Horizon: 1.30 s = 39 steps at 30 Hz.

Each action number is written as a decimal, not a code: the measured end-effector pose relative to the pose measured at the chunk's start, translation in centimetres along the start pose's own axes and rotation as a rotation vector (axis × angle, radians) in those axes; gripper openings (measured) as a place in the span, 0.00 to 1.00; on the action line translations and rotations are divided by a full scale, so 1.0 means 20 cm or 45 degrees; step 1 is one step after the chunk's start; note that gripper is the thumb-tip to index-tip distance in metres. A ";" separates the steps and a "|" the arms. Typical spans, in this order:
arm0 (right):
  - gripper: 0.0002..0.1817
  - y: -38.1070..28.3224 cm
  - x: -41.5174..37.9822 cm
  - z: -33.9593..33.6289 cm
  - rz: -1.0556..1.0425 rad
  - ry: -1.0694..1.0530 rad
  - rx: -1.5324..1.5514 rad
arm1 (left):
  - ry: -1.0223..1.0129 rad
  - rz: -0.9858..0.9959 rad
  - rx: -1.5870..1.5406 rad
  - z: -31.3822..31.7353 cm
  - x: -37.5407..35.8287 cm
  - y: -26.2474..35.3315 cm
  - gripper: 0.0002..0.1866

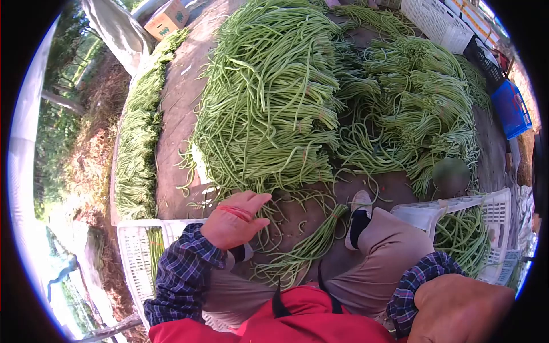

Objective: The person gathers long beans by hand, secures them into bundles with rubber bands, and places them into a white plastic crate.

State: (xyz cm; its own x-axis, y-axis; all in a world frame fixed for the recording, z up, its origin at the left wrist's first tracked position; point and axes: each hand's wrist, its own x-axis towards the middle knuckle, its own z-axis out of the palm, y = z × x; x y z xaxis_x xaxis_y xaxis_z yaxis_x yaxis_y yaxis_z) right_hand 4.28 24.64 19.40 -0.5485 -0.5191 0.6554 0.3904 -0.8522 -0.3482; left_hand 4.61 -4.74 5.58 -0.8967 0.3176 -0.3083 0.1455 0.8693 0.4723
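My left hand [235, 220] is above the ground in front of my left knee. Its thumb and fingers are apart, and red bands, likely rubber bands, wrap around it. A loose bunch of long green beans [303, 251] lies between my feet, to the right of that hand. My right hand [466, 308] is close to the camera at the lower right; its fingers are hidden. Near it stands a white crate [498, 214] with loose long beans [462, 240] inside. A large heap of long beans [266, 108] lies in front of me.
Banded bundles of long beans [426, 103] lie to the right, and another row [137, 131] runs along the left. A white crate [134, 251] stands by my left side. White crates [437, 26], a blue crate [510, 108] and a cardboard box [166, 19] stand farther off.
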 end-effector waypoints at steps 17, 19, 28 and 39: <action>0.16 0.10 0.15 -0.61 0.290 0.135 -0.325 | 0.144 0.327 0.129 0.00 0.20 -0.09 0.26; 0.14 0.14 0.11 -0.62 0.475 0.750 -0.815 | 0.131 0.366 0.113 0.02 0.21 -0.07 0.26; 0.11 0.23 -0.11 -1.21 1.073 0.414 -2.335 | 0.164 0.764 0.252 0.23 0.29 0.03 0.09; 0.19 0.26 -0.21 -1.73 1.312 0.281 -2.683 | 0.146 0.674 0.263 0.14 0.20 -0.02 0.12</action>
State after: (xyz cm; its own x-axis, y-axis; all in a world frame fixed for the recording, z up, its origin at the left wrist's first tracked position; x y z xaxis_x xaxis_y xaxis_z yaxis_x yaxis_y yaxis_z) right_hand -16.92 20.10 -8.33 -0.8389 -0.5313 -0.1181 -0.4380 0.7879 -0.4329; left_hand 2.19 -2.84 1.85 -0.7171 0.6966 0.0228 0.6550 0.6624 0.3636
